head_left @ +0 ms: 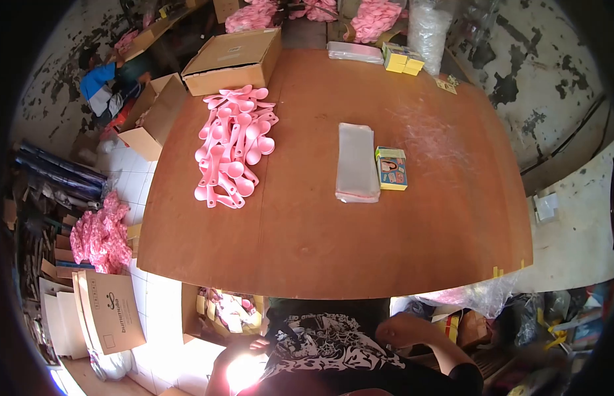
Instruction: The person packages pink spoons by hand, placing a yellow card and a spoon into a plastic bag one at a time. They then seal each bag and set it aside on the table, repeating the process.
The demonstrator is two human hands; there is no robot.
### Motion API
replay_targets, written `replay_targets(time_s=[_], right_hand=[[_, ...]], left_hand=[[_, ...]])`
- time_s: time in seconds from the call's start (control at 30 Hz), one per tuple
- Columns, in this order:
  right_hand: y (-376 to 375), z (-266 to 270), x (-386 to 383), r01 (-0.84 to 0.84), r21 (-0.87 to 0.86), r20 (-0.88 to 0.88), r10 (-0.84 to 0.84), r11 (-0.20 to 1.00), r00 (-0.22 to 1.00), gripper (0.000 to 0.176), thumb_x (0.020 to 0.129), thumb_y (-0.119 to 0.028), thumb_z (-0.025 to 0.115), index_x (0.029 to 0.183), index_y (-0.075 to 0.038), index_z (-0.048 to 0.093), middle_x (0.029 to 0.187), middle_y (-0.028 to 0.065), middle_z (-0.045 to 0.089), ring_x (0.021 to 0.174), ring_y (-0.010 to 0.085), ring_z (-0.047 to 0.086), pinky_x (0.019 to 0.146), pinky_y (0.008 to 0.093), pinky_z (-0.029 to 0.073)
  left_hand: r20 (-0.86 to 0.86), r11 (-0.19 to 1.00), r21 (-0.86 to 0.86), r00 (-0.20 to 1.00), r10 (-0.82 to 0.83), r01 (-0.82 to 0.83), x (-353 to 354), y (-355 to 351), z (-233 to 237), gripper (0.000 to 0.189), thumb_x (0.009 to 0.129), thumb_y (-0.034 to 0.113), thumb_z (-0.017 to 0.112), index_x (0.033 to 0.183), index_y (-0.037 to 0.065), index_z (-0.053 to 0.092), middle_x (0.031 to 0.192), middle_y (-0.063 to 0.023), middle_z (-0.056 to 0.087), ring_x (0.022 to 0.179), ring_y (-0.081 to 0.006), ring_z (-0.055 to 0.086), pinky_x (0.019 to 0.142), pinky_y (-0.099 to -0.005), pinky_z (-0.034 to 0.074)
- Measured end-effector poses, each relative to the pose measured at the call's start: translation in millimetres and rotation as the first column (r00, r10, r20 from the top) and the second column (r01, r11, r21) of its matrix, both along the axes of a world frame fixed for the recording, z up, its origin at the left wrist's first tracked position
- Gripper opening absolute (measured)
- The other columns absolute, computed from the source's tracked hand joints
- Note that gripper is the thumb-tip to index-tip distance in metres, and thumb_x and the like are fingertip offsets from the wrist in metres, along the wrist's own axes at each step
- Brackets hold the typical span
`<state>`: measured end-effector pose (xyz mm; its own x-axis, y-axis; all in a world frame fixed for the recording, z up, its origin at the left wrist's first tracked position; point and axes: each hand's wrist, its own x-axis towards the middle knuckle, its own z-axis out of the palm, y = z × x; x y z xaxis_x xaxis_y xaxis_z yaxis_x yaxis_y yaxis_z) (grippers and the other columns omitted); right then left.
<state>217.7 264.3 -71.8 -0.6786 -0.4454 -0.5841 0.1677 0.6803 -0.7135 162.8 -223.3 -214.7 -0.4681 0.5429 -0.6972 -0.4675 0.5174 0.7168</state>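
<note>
Low in the view, my left hand (249, 348) is beside my body near an open box, washed by bright light; what it holds, if anything, is unclear. My right hand (394, 330) rests against my shirt with its fingers curled, their inside hidden. Neither hand touches the table (307, 251). A heap of pink spoons (238, 138) lies on the table's left part. Right of the middle lies a stack of clear plastic bags (357, 165), with a small stack of printed cards (391, 170) beside it.
A closed cardboard box (234, 61) stands at the table's back left. Yellow card packs (403, 59) and more plastic bags (354, 52) lie at the back. An open box of packed items (231, 310) is below the front edge. Another person (102, 86) sits far left.
</note>
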Motion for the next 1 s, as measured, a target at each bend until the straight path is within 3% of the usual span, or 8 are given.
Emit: replay_targets(time_s=[0.07, 0.13, 0.17, 0.33, 0.43, 0.63, 0.73, 1.0], right_hand=[[7.5, -37.3, 51.3, -0.049, 0.026, -0.015, 0.049, 0.998, 0.999, 0.017, 0.083, -0.018, 0.061, 0.094, -0.007, 0.066, 0.085, 0.0179, 0.068, 0.078, 0.0327, 0.067, 0.071, 0.0380, 0.052], [2.8, -66.9, 86.1, -0.159, 0.117, 0.162, 0.139, 0.980, 0.977, 0.017, 0.080, -0.015, 0.063, 0.095, -0.006, 0.065, 0.082, 0.0178, 0.067, 0.078, 0.0343, 0.065, 0.071, 0.0381, 0.050], [0.8, -106.3, 127.6, 0.018, 0.127, 0.097, -0.031, 0.992, 0.995, 0.022, 0.079, -0.014, 0.065, 0.099, -0.006, 0.065, 0.077, 0.0147, 0.065, 0.076, 0.0322, 0.064, 0.070, 0.0385, 0.050], [-18.3, -137.7, 171.6, 0.518, -0.015, 0.115, -0.513, 0.855, 0.850, 0.020, 0.081, -0.014, 0.064, 0.099, -0.006, 0.066, 0.079, 0.0135, 0.067, 0.078, 0.0292, 0.065, 0.072, 0.0372, 0.050], [-26.0, -138.2, 170.0, 0.640, -0.083, 0.081, -0.635, 0.763, 0.768, 0.019, 0.082, -0.013, 0.064, 0.099, -0.006, 0.067, 0.081, 0.0128, 0.067, 0.079, 0.0274, 0.066, 0.072, 0.0364, 0.050], [-22.4, -144.3, 145.5, 0.662, -0.090, 0.066, -0.659, 0.744, 0.750, 0.018, 0.083, -0.013, 0.063, 0.099, -0.006, 0.068, 0.082, 0.0121, 0.068, 0.081, 0.0251, 0.067, 0.073, 0.0354, 0.051], [-17.5, -146.0, 135.8, 0.646, -0.080, 0.067, -0.642, 0.760, 0.764, 0.017, 0.084, -0.013, 0.063, 0.099, -0.006, 0.068, 0.083, 0.0119, 0.069, 0.082, 0.0242, 0.067, 0.074, 0.0350, 0.051], [-11.3, -157.0, 117.7, 0.600, -0.095, 0.055, -0.597, 0.794, 0.800, 0.016, 0.085, -0.013, 0.063, 0.097, -0.006, 0.069, 0.084, 0.0115, 0.070, 0.083, 0.0220, 0.067, 0.075, 0.0340, 0.051]], left_hand=[[-0.150, 0.986, 0.052, 0.977, -0.150, 0.159, 8.9, 17.4, 4.2, 0.032, 0.086, 0.018, 0.071, 0.113, 0.003, 0.063, 0.101, -0.0094, 0.070, 0.096, -0.0177, 0.067, 0.087, -0.0310, 0.055], [-0.063, 0.989, -0.017, 0.987, -0.147, 0.146, 6.9, 23.8, 12.7, 0.031, 0.084, 0.019, 0.074, 0.108, 0.002, 0.064, 0.098, -0.0096, 0.070, 0.094, -0.0198, 0.068, 0.086, -0.0318, 0.055], [-0.087, 0.973, -0.039, 0.970, -0.229, 0.226, 2.9, 25.3, 15.6, 0.030, 0.083, 0.019, 0.074, 0.107, 0.003, 0.065, 0.098, -0.0099, 0.070, 0.093, -0.0201, 0.068, 0.086, -0.0318, 0.055], [-0.138, 0.920, -0.095, 0.910, -0.390, 0.380, -3.0, 30.7, 13.9, 0.026, 0.084, 0.020, 0.072, 0.105, 0.004, 0.068, 0.092, -0.0096, 0.071, 0.086, -0.0194, 0.068, 0.078, -0.0319, 0.056], [-0.215, 0.967, -0.112, 0.944, -0.249, 0.230, 2.2, 47.7, 10.7, 0.021, 0.086, 0.018, 0.070, 0.104, 0.008, 0.069, 0.090, -0.0087, 0.071, 0.081, -0.0180, 0.068, 0.074, -0.0323, 0.055], [-0.440, 0.939, -0.095, 0.832, -0.338, 0.331, -23.0, 94.8, 28.9, 0.022, 0.088, 0.008, 0.067, 0.110, 0.010, 0.068, 0.093, -0.0068, 0.071, 0.082, -0.0196, 0.067, 0.071, -0.0320, 0.054], [-0.522, 0.916, 0.010, 0.783, -0.337, 0.401, -36.5, 106.5, 27.9, 0.020, 0.089, 0.018, 0.068, 0.109, 0.013, 0.069, 0.094, -0.0079, 0.069, 0.078, -0.0203, 0.067, 0.069, -0.0341, 0.054], [-0.492, 0.856, 0.221, 0.811, -0.316, 0.467, -55.6, 120.8, 33.9, 0.021, 0.089, 0.009, 0.064, 0.110, 0.012, 0.069, 0.094, -0.0084, 0.068, 0.078, -0.0236, 0.066, 0.073, -0.0326, 0.053]])
